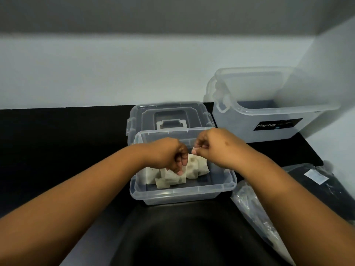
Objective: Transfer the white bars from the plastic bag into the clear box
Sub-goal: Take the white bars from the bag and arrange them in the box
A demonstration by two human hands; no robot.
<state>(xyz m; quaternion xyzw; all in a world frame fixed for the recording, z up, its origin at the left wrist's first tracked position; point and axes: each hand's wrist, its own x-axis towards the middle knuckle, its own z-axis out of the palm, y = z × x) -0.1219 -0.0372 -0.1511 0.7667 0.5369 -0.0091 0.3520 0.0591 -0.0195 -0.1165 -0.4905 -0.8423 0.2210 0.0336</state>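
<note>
A clear box (182, 194) stands on the black table in front of me. Inside it lie several white bars (172, 178), still wrapped in a thin clear plastic bag (199, 167). Both hands are above the box. My left hand (169, 154) has its fingers curled and pinches the bag's plastic over the bars. My right hand (211, 146) pinches the top edge of the bag just to the right of it. The bars under my left hand are partly hidden.
The box's lid (169, 114) lies flat behind it. A larger clear Megabox container (269, 112) stands at the back right against the wall. Bagged dark items (317, 189) lie at the right. The table's front edge is just below the box.
</note>
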